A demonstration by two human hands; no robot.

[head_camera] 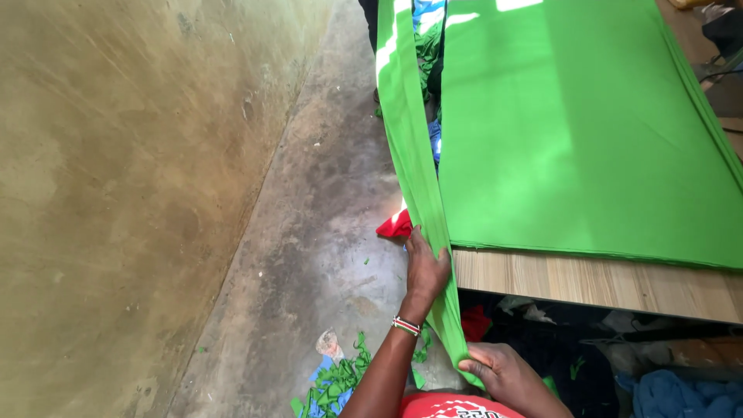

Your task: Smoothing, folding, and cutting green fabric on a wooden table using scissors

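Both hands on one green fabric strip [414, 155]: left hand [425, 267] pinching mid-length, right hand [503, 371] clenched around its lower end

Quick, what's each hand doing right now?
Left hand: closed on the green fabric strip, higher up.
Right hand: closed, pinching the strip's lower end.

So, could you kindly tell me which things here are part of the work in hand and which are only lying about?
In hand:
- long green fabric strip, gripped by the left hand and the right hand
- stacked green fabric sheets on the wooden table

Lying about:
- green offcuts on the floor
- red cloth
- blue cloth under the table
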